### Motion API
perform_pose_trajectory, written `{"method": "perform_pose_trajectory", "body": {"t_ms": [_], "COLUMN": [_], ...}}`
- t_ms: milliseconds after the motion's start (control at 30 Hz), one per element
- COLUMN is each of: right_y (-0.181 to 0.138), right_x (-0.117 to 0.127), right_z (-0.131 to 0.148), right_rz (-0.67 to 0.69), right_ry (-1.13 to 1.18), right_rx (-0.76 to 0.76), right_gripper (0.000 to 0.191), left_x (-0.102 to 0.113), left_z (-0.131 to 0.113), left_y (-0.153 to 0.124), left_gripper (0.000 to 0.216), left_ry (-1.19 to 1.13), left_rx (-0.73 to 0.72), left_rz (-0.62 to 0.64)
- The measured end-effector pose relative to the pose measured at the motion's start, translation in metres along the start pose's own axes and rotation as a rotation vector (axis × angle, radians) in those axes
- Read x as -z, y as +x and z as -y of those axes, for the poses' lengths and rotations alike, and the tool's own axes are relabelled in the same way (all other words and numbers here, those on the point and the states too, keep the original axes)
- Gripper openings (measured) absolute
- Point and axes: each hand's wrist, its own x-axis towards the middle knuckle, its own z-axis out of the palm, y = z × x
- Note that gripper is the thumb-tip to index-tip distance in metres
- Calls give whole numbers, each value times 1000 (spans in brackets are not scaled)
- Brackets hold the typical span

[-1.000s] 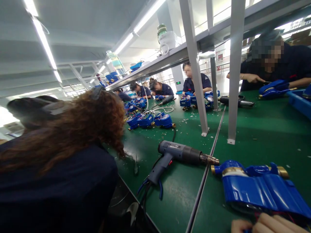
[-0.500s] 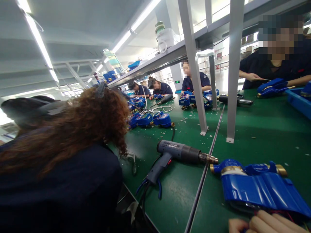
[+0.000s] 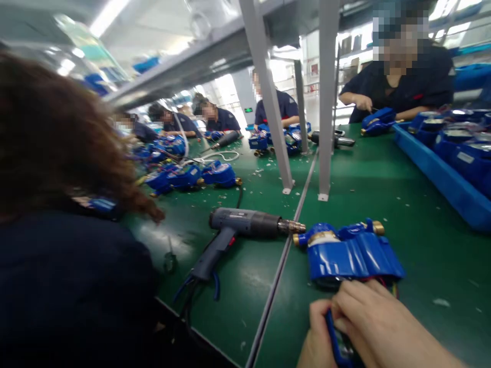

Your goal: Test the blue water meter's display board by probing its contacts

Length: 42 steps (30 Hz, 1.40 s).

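Observation:
A blue water meter (image 3: 351,255) with brass ends and an open glossy lid lies on the green bench, just beyond my hands. Red and dark wires run from under it toward me. My left hand (image 3: 316,340) and my right hand (image 3: 378,322) are pressed together at the bottom edge. Both are closed around a small blue part (image 3: 334,345), which is mostly hidden by my fingers. A grey heat gun (image 3: 245,225) lies on its side left of the meter, its nozzle almost touching the meter's brass end.
A co-worker's curly hair and dark sleeve (image 3: 65,245) fill the left. Two grey posts (image 3: 324,153) stand mid-bench beside a metal rail (image 3: 282,255). A blue tray (image 3: 441,176) of meters sits right. Another person (image 3: 399,87) works opposite, and several more sit farther back among other meters (image 3: 184,176).
The view has swung right and downward. My two hands, only fingertips before, now show fully, holding the small blue part. The heat gun and the meter lie as before.

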Motion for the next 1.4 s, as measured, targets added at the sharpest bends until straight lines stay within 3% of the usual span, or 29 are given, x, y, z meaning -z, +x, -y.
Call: {"method": "perform_pose_trajectory", "body": {"t_ms": [100, 267, 600, 800, 933, 1033, 1100, 1267, 1400], "right_y": [6, 16, 16, 9, -37, -95, -134, -192, -203], "right_x": [17, 28, 27, 76, 93, 73, 51, 9, 11], "right_z": [10, 4, -1, 7, -2, -21, -32, -44, -40], "right_rz": [80, 199, 193, 124, -18, -43, -29, -94, -169], "right_ry": [14, 53, 92, 198, 44, -324, -449, -471, -433], "right_rx": [-150, -195, -156, -129, -220, -433, -541, -572, -572], "right_gripper": [16, 10, 11, 16, 19, 30, 46, 38, 28], "left_x": [-8, -9, -11, -6, -4, -4, -5, -5, -3], "left_z": [4, 0, 2, 0, -4, -7, -5, 15, 27], "left_y": [5, 6, 6, 4, 2, 0, -1, 2, 5], "left_gripper": [70, 58, 58, 66, 68, 69, 70, 70, 67], "left_ry": [29, 123, 116, -73, -241, -290, -294, -121, 71], "left_rx": [13, 10, -47, 0, 53, 111, 102, -144, -317], "left_rz": [-60, -155, -214, -144, -71, -65, -74, -49, -77]}}
